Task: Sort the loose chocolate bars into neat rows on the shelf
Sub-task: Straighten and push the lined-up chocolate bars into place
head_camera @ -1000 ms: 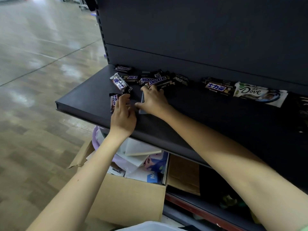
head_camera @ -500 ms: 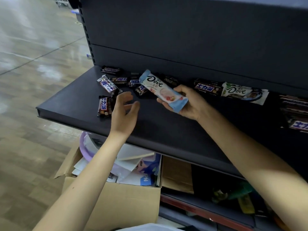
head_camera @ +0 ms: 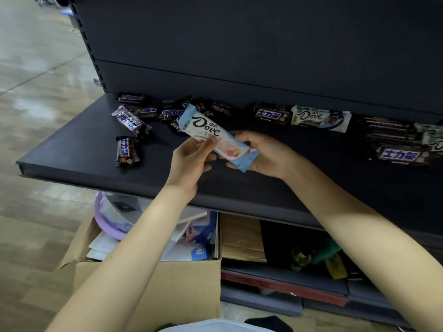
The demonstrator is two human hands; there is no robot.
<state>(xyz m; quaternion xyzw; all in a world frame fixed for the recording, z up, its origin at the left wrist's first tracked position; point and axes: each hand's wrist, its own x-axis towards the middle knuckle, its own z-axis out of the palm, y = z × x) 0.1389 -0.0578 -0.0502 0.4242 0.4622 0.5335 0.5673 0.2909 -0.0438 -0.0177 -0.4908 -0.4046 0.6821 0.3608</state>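
Both hands hold a white and light blue Dove bar point(head_camera: 211, 130) above the dark shelf point(head_camera: 79, 154). My left hand point(head_camera: 191, 159) pinches its middle edge, and my right hand point(head_camera: 266, 152) grips its lower right end. Loose Snickers bars point(head_camera: 130, 121) lie scattered at the shelf's back left, one point(head_camera: 125, 152) nearer the front. Along the back wall lie a Snickers bar point(head_camera: 271, 113) and a green and white Dove bar point(head_camera: 321, 118). A stack of Snickers bars point(head_camera: 398, 144) sits at the far right.
Below the shelf stands an open cardboard box point(head_camera: 148, 283) with papers and a purple bowl point(head_camera: 107, 221). A lower shelf point(head_camera: 282, 281) holds flat cardboard and dim items. Shiny floor point(head_camera: 36, 92) spreads to the left.
My right hand lifted the white and blue Dove bar off the shelf. My left hand came over from the loose Snickers and took hold of the bar too.
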